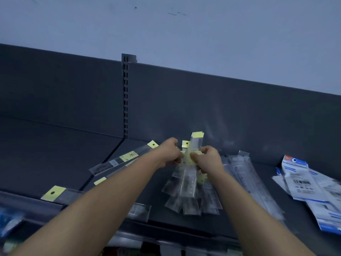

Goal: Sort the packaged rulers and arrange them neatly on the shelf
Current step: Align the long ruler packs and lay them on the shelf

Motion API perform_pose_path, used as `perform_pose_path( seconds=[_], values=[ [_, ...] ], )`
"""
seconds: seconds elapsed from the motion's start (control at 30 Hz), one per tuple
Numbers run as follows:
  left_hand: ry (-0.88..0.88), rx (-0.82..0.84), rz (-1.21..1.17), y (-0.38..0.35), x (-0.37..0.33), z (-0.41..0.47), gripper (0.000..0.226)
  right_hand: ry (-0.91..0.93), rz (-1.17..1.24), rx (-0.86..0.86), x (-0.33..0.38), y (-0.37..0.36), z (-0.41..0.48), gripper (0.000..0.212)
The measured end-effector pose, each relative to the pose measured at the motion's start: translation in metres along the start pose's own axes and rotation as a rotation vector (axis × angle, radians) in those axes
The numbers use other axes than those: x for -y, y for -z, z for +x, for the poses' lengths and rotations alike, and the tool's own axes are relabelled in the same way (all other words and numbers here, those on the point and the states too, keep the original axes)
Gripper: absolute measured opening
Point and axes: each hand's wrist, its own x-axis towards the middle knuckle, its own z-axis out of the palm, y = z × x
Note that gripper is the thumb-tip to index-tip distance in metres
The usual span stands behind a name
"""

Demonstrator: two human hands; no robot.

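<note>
Left hand [170, 152]: closed around the upper left side of a fanned bundle of packaged rulers [190, 182], fingers curled in, forearm reaching in from the lower left.
Right hand [207, 159]: pinching the same bundle from the right near its yellow header cards, thumb on the front, forearm reaching in from the lower right.
Held bundle: clear sleeves with yellow tops, gathered between both hands at the upper end and spreading out like a fan toward the viewer; lower ends over the dark shelf [64, 154], contact with it unclear.
Loose yellow-tagged rulers [121, 159]: lying flat on the shelf to the left of the hands, slanted, partly hidden under the left forearm.
Ruler at front edge [55, 194]: yellow tab with a punched hole, lying at the shelf's front lip, lower left.
Clear rulers [247, 182]: a long overlapping stack just right of the right hand, lying lengthwise on the shelf.
Blue-and-white packets [306, 183]: a loose heap at the far right of the shelf, well apart from the hands, barcode visible on one.
Shelf back: dark panels with a slotted upright post [125, 97] between them.
Wall [166, 24]: pale, above the shelving.
</note>
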Motion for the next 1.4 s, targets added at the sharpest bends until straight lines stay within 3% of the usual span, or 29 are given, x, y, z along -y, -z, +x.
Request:
perform_pose_path(
  seconds=[0.1, 0.2, 0.3, 0.37, 0.47, 0.6, 0.7, 0.87, 1.1, 1.3, 1.4],
  values=[
    [-0.057, -0.033, 0.232, 0.005, 0.015, 0.005, 0.038, 0.015, -0.307, 0.019, -0.009, 0.001, -0.005, 0.045],
    [-0.07, -0.177, 0.612, 0.026, 0.026, 0.003, 0.028, 0.036, -0.442, 0.039, -0.016, -0.004, -0.006, 0.052],
    [0.081, -0.33, 0.99, 0.056, 0.037, -0.001, 0.034, 0.092, -0.458, 0.045, -0.013, -0.012, -0.006, 0.051],
    [0.265, -0.3, 1.059, 0.074, 0.044, -0.004, 0.039, 0.145, -0.446, 0.049, -0.008, -0.02, -0.006, 0.047],
    [0.41, -0.295, 1.0, 0.092, 0.053, -0.008, 0.046, 0.23, -0.486, 0.093, -0.002, -0.034, -0.006, 0.042],
    [0.392, -0.343, 0.945, 0.103, 0.058, -0.01, 0.03, 0.301, -0.553, 0.167, 0.004, -0.048, -0.008, 0.036],
    [0.377, -0.271, 0.844, 0.106, 0.059, -0.008, 0.034, 0.327, -0.568, 0.217, 0.006, -0.055, -0.008, 0.036],
    [0.126, -0.254, 0.509, 0.109, 0.062, -0.008, 0.027, 0.359, -0.571, 0.273, 0.009, -0.062, -0.007, 0.042],
    [-0.084, -0.145, 0.061, 0.104, 0.038, -0.01, 0.02, 0.636, -0.454, -0.084, 0.024, -0.061, -0.014, 0.053],
    [-0.156, -0.025, -0.086, 0.094, 0.022, -0.019, 0.016, 0.725, -0.433, -0.13, 0.031, -0.06, -0.017, 0.049],
    [-0.155, -0.023, -0.14, 0.093, 0.024, -0.02, 0.015, 0.683, -0.284, -0.089, 0.033, -0.057, -0.021, 0.043]
  ],
)
